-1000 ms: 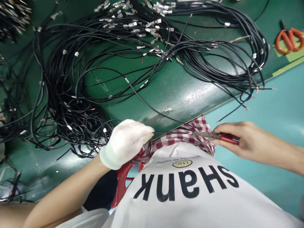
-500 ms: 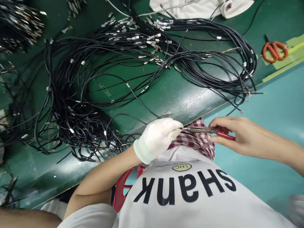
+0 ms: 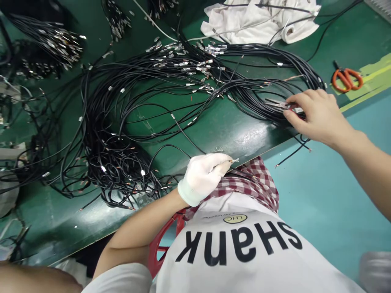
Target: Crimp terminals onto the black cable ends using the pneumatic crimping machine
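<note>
My left hand (image 3: 207, 173), in a white glove, is at the table's front edge with thumb and fingers pinched on the end of a black cable. The cable's short silvery tip (image 3: 234, 160) sticks out past the fingertips. My right hand (image 3: 317, 116), bare, is over the right end of the coiled black cables (image 3: 250, 97). It grips pliers (image 3: 276, 104) whose jaws point left across the cables; the red handles are mostly hidden under the fingers.
Orange-handled scissors (image 3: 347, 79) lie at the right, beside yellow-green tape (image 3: 374, 77). A tangled cable pile (image 3: 113, 162) covers the table's left part. White cloth (image 3: 244, 22) and more bundles of terminated cables (image 3: 58, 40) lie at the back. A red stool (image 3: 157, 248) is below.
My right hand has moved up and away from my left with the pliers, from the cable tip to above the coil. My left hand still pinches the cable. The view has shifted slightly.
</note>
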Action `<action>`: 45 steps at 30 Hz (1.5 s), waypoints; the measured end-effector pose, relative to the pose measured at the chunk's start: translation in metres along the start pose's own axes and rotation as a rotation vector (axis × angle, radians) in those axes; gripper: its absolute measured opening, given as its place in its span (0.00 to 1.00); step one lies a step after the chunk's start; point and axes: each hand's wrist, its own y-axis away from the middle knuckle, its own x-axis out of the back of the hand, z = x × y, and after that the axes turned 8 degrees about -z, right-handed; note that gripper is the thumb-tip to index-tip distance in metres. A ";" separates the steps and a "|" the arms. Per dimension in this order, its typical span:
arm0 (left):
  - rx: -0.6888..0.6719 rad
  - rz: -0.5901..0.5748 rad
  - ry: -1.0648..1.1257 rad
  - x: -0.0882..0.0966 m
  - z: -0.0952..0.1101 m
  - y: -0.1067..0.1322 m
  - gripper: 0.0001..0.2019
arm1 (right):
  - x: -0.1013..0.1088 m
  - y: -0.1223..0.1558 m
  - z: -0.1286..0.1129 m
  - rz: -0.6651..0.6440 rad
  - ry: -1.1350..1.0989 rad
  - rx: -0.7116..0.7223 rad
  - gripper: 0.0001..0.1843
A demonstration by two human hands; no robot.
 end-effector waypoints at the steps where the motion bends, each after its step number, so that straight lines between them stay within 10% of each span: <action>1: 0.015 -0.006 0.031 0.000 0.001 0.000 0.10 | -0.004 -0.005 0.004 0.034 -0.006 0.012 0.19; 6: 0.104 -0.025 0.208 0.004 0.009 -0.004 0.09 | -0.005 -0.019 0.002 0.100 -0.106 0.066 0.20; 10: 0.121 0.042 0.369 0.007 0.014 -0.006 0.10 | 0.013 -0.003 -0.062 0.179 -0.443 0.142 0.18; 14: 0.112 0.062 0.616 0.005 0.020 -0.009 0.19 | 0.010 0.017 -0.135 -0.130 -1.155 0.268 0.14; 17: 0.107 0.068 0.651 0.006 0.025 -0.008 0.22 | -0.002 0.019 -0.162 -0.054 -1.391 0.261 0.07; 24: 0.154 0.061 0.087 0.013 0.030 0.003 0.13 | -0.015 0.022 -0.190 0.119 -1.756 0.053 0.05; 33: 0.111 0.189 0.068 0.000 0.037 0.003 0.10 | -0.018 0.019 -0.213 0.326 -1.867 0.008 0.05; 45: 0.115 0.177 0.086 -0.011 0.034 0.002 0.13 | -0.013 0.019 -0.206 0.251 -1.982 -0.044 0.05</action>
